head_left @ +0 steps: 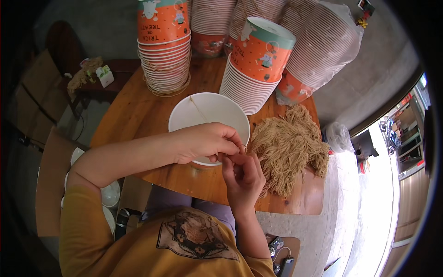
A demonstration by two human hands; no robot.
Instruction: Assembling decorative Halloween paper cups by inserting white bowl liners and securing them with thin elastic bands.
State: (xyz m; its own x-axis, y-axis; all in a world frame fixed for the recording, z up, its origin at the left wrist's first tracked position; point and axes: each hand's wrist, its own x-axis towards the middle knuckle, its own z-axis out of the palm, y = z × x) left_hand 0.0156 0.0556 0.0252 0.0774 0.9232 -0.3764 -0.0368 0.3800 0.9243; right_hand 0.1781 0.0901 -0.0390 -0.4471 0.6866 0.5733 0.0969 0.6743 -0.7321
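A white paper bucket (pixel 184 113) stands open-side up on the table before me. A thin twine handle (pixel 199 109) runs from the far side of its rim down into it. My left hand (pixel 207 141) reaches across the bucket, its fingertips pinched at the right-hand rim. There a small loop of twine shows at the fingertips. Just below, my right hand (pixel 243 177) is closed, thumb and fingers pressed together against the same twine. The fingers hide most of the twine's end and the rim hole. A heap of tan twine (pixel 290 150) lies to the right of my hands.
Upside-down stacks of orange and green printed buckets (pixel 164 23) (pixel 263 51) stand at the back of the wooden table (pixel 122 115). Behind them are more stacks in clear plastic bags (pixel 323 44). A cardboard box (pixel 50 184) with white buckets sits at lower left.
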